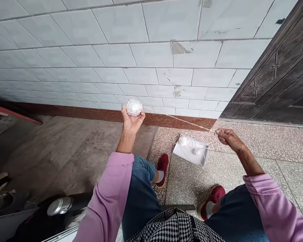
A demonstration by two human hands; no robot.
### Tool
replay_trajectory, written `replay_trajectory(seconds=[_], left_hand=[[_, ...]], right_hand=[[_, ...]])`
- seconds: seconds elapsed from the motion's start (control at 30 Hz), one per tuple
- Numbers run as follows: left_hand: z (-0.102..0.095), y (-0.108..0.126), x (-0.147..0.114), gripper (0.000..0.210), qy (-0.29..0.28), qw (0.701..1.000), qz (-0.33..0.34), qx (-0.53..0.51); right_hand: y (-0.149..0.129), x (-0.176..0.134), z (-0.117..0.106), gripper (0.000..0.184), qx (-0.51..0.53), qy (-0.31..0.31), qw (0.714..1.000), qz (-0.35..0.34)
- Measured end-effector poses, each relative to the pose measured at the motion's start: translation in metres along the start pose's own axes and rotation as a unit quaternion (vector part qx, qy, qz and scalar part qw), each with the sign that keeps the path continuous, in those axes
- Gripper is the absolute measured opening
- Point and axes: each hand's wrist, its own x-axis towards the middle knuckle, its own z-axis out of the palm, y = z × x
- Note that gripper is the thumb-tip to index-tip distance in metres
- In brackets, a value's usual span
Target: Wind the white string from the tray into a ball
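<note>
A white ball of yarn (134, 107) rests in my left hand (132, 123), its fingers curled up around the underside. From the ball a white strand (188, 121) stretches to the right and slightly down. My right hand (229, 138) pinches the far end of that strand between thumb and fingers, well out to the right. Below the strand, a shallow white box (189, 158) sits on the floor near the wall. Inside it lie a larger bundle of white yarn (187, 142) and a small white ball (196, 151).
A white tiled wall (121, 30) with a brown base strip stands ahead, a dark carved door (280, 74) at the right. My red shoes (163, 169) are on the speckled floor. At the lower left are a metal-lidded object (59, 206) and a red bar (16, 113).
</note>
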Motion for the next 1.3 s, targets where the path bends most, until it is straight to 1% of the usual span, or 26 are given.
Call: replay_trajectory(seconds=[0.1, 0.17, 0.23, 0.3, 0.37, 0.4, 0.47, 0.5, 0.57, 0.6, 0.63, 0.67, 0.7, 0.73, 0.77, 0.8, 0.87, 0.97, 1.03, 1.1, 1.13, 1.2, 1.3], left_hand=[[-0.005, 0.000, -0.003, 0.049, 0.011, 0.999, 0.032, -0.003], [-0.007, -0.001, -0.003, 0.046, 0.027, 0.999, 0.035, -0.011], [-0.009, -0.001, -0.004, 0.045, 0.037, 0.999, 0.030, -0.014], [-0.013, 0.002, -0.006, 0.045, 0.036, 0.999, 0.031, -0.023], [-0.016, 0.005, -0.009, 0.046, 0.033, 0.998, 0.036, -0.039], [-0.017, 0.007, -0.011, 0.047, 0.032, 0.998, 0.035, -0.045], [-0.017, 0.007, -0.015, 0.048, 0.029, 0.998, 0.025, -0.047], [-0.015, 0.005, -0.018, 0.049, 0.022, 0.999, 0.016, -0.044], [-0.007, -0.003, -0.023, 0.050, -0.002, 0.999, -0.005, -0.036], [-0.002, -0.008, -0.025, 0.050, -0.020, 0.999, -0.016, -0.035], [0.003, -0.015, -0.028, 0.051, -0.039, 0.998, -0.028, -0.035], [0.009, -0.023, -0.031, 0.053, -0.058, 0.997, -0.039, -0.035], [0.016, -0.030, -0.034, 0.054, -0.077, 0.995, -0.050, -0.033], [0.022, -0.038, -0.037, 0.055, -0.094, 0.993, -0.061, -0.028], [0.028, -0.047, -0.040, 0.056, -0.111, 0.991, -0.071, -0.021], [0.034, -0.054, -0.043, 0.058, -0.128, 0.988, -0.083, -0.011], [0.045, -0.070, -0.048, 0.063, -0.158, 0.982, -0.106, 0.008], [0.059, -0.090, -0.053, 0.069, -0.191, 0.971, -0.139, 0.022], [0.068, -0.101, -0.055, 0.072, -0.201, 0.968, -0.151, 0.028], [0.074, -0.110, -0.055, 0.074, -0.206, 0.966, -0.151, 0.041], [0.077, -0.113, -0.054, 0.075, -0.207, 0.966, -0.147, 0.050], [0.081, -0.116, -0.053, 0.079, -0.210, 0.966, -0.136, 0.065], [0.084, -0.119, -0.051, 0.083, -0.210, 0.967, -0.123, 0.079]], right_hand=[[0.002, -0.035, -0.005, 0.036, -0.010, 0.006, 1.000, 0.005], [0.001, -0.050, -0.010, 0.038, -0.018, 0.006, 1.000, 0.012], [-0.001, -0.056, -0.017, 0.040, -0.027, -0.001, 0.999, 0.021], [0.000, -0.057, -0.030, 0.043, -0.035, -0.012, 0.999, 0.027], [0.009, -0.059, -0.056, 0.047, -0.047, -0.025, 0.997, 0.050], [0.019, -0.063, -0.075, 0.049, -0.053, -0.031, 0.995, 0.073], [0.047, -0.074, -0.121, 0.052, -0.056, -0.024, 0.984, 0.169], [0.063, -0.082, -0.146, 0.052, -0.048, -0.002, 0.977, 0.206], [0.095, -0.095, -0.191, 0.055, -0.047, 0.081, 0.969, 0.227], [0.107, -0.100, -0.207, 0.054, -0.068, 0.101, 0.963, 0.239], [0.115, -0.101, -0.217, 0.053, -0.097, 0.115, 0.959, 0.242], [0.118, -0.099, -0.220, 0.051, -0.128, 0.118, 0.955, 0.238], [0.116, -0.094, -0.217, 0.050, -0.155, 0.113, 0.955, 0.225], [0.110, -0.085, -0.206, 0.048, -0.177, 0.105, 0.957, 0.203], [0.099, -0.073, -0.189, 0.049, -0.186, 0.095, 0.963, 0.171], [0.086, -0.060, -0.167, 0.051, -0.186, 0.084, 0.969, 0.138], [0.055, -0.032, -0.111, 0.057, -0.173, 0.063, 0.979, 0.084], [0.014, 0.004, -0.018, 0.056, -0.114, 0.008, 0.994, 0.002], [0.000, 0.023, 0.036, 0.056, -0.068, -0.025, 0.996, -0.046], [-0.002, 0.040, 0.077, 0.060, -0.037, -0.062, 0.995, -0.068], [0.001, 0.047, 0.092, 0.062, -0.029, -0.067, 0.995, -0.069], [0.011, 0.059, 0.112, 0.061, -0.021, -0.048, 0.998, -0.048], [0.025, 0.071, 0.124, 0.049, 0.010, 0.004, 1.000, 0.007]])
